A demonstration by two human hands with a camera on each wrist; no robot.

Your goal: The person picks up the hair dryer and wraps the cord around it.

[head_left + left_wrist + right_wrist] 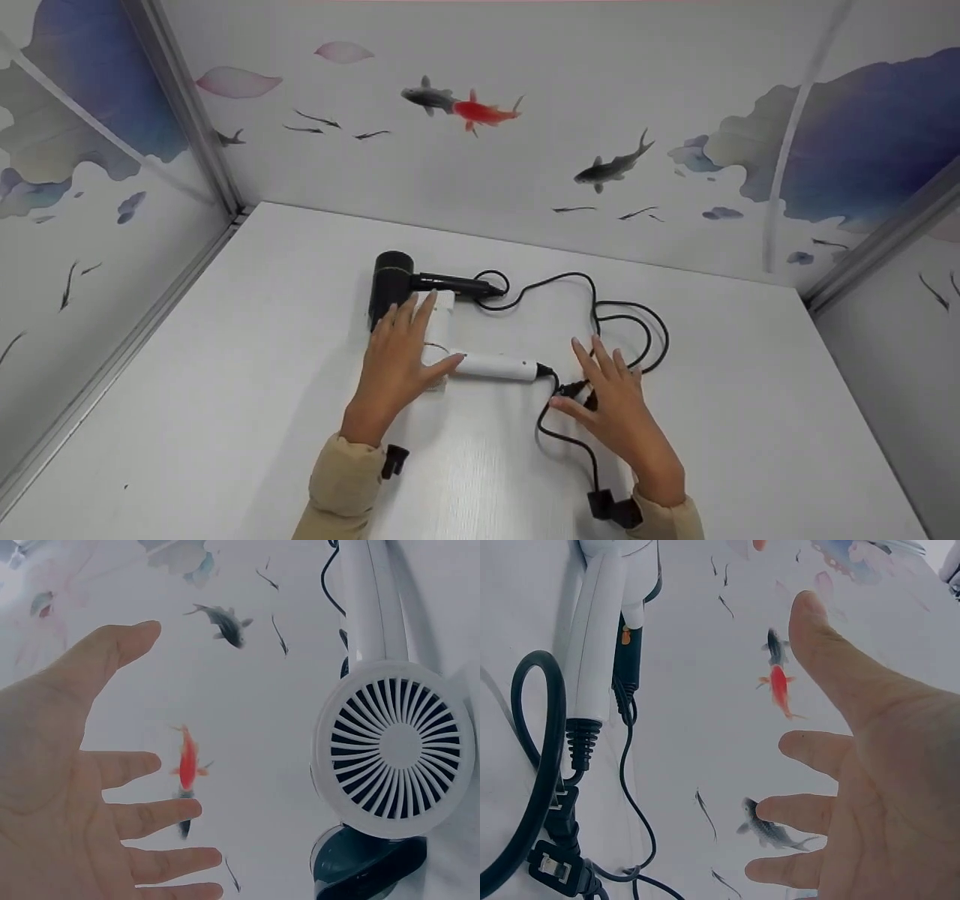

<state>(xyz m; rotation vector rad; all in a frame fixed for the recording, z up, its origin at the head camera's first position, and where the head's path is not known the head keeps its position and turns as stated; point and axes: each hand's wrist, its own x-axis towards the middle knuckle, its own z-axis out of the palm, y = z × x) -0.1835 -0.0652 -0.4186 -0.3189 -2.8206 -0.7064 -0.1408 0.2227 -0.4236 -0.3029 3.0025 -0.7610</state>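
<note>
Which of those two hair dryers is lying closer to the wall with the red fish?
The black hair dryer, lying farther back towards that wall. The white hair dryer lies in front, partly hidden by the left hand.

1. Left hand on the left, fingers spread straight!
2. Over right, a white hair dryer, round slatted grille showing, handle running up the frame!
3. Dark hair dryer peeking out, lower right!
4. Printed red fish, left of centre!
</note>
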